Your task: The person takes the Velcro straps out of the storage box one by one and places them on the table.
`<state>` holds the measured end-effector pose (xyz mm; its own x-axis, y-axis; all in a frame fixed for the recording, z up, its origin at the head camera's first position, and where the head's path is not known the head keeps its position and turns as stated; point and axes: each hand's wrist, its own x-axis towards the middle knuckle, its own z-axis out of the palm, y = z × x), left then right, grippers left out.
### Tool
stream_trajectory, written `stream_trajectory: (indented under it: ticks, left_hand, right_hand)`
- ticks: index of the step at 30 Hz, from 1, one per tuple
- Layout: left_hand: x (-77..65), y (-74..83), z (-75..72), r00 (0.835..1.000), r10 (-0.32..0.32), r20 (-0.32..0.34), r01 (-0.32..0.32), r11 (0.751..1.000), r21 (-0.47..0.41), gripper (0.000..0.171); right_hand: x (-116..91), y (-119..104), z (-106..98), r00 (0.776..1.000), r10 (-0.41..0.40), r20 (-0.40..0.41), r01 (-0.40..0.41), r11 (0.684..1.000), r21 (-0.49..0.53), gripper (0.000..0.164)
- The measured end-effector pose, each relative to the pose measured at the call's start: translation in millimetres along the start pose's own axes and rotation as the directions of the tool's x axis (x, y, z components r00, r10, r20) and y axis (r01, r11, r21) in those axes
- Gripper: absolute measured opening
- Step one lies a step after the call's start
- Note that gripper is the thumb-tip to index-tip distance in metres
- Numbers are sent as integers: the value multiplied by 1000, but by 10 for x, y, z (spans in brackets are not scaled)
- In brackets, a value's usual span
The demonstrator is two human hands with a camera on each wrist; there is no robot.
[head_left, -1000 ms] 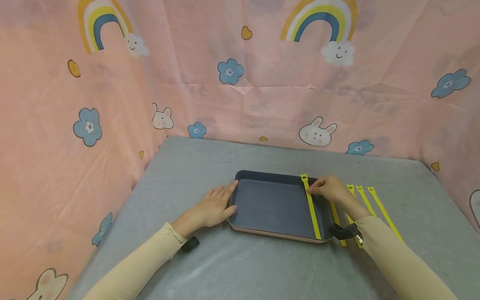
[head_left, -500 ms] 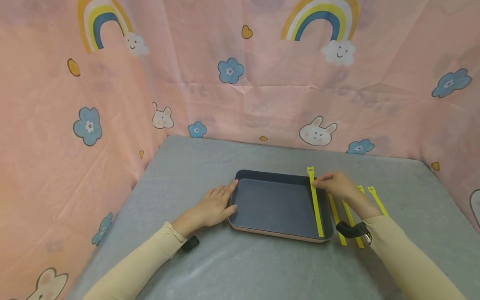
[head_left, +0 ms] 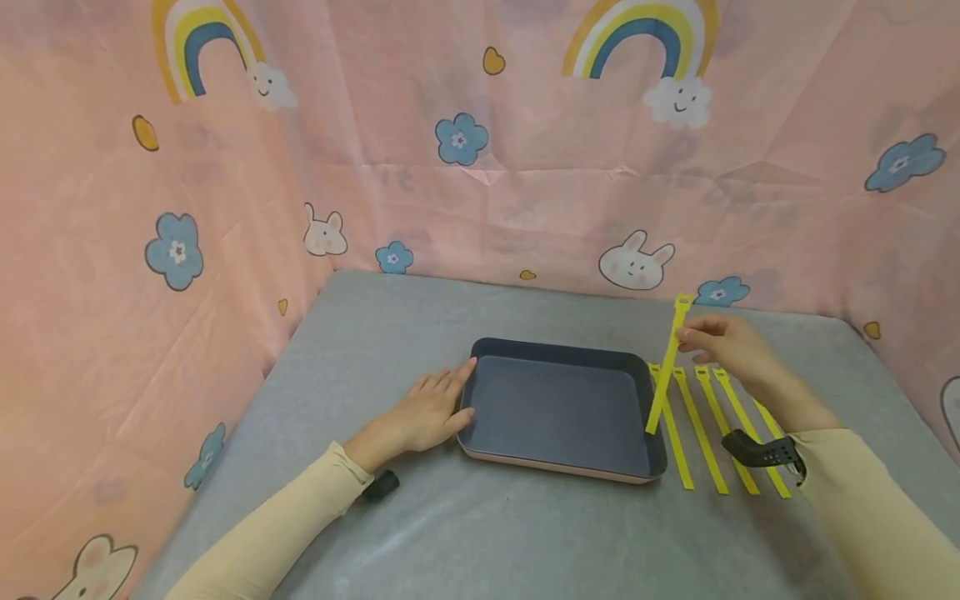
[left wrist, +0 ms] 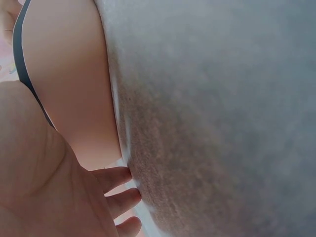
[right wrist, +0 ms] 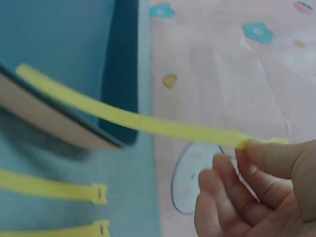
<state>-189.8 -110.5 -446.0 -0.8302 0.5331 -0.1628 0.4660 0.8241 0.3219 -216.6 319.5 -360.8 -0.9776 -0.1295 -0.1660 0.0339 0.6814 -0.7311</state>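
A yellow cable strap point(head_left: 666, 379) with a slotted head is pinched between the thumb and fingers of my right hand point(head_left: 723, 346), close to its head end. In the right wrist view the strap point(right wrist: 133, 118) slants across the rim of a shallow baking tray point(head_left: 547, 408), dark inside and pinkish outside. Its lower end is over the tray's right side; whether it touches cannot be told. My left hand point(head_left: 423, 414) rests against the tray's left edge with fingers extended. The left wrist view shows the tray's outer wall point(left wrist: 69, 84) beside the palm.
Several more yellow straps point(head_left: 701, 433) lie side by side on the grey table cover point(head_left: 525, 542), just right of the tray. A pink patterned curtain point(head_left: 517, 208) encloses the back and sides. A black band point(head_left: 757, 450) is on my right wrist.
My right hand has moved right and upward, lifting the strap from inside the tray to over its right edge. The left hand and the tray stay in place.
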Motion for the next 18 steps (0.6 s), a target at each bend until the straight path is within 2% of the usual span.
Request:
stream_trajectory:
  ticks: [8,13,18]
  left_hand:
    - [-1,1,-16,1000,-2,0,2,1000,2,72]
    - [1,0,-13,1000,1,-7,-1,1000,-1,73]
    - [3,-6,-3,1000,2,-7,-2,1000,0,72]
  right_hand:
    - [-133,110,-296,997,-28,-78,34,996,79,49]
    - [-185,201,-426,994,-16,-109,23,998,66,45]
    - [-218,290,-561,996,-2,-91,5,1000,28,40]
